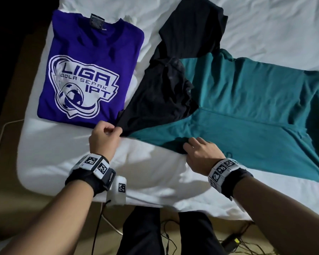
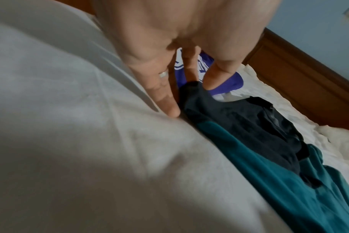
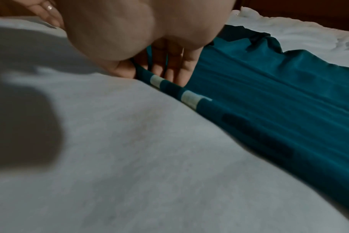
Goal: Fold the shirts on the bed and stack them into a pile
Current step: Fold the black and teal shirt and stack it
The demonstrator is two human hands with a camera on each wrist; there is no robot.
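Note:
A folded purple shirt [image 1: 88, 70] with a white printed logo lies flat at the left of the bed. Beside it a black shirt [image 1: 164, 92] lies crumpled, partly over a spread teal shirt [image 1: 247, 107]. My left hand [image 1: 116, 130] pinches the black shirt's near corner [image 2: 193, 88] between thumb and fingers, just right of the purple shirt. My right hand [image 1: 187, 148] holds the teal shirt's near edge [image 3: 249, 88], fingers [image 3: 175, 74] on top and thumb at the hem. The teal shirt's far right part runs out of the head view.
The white bed sheet [image 1: 81, 162] is wrinkled, and its near edge runs just behind my wrists. A brown wooden frame [image 2: 289, 78] borders the far side. Cables [image 1: 238, 240] lie on the floor by my legs [image 1: 155, 232]. A white cord [image 1: 0, 137] trails at the left.

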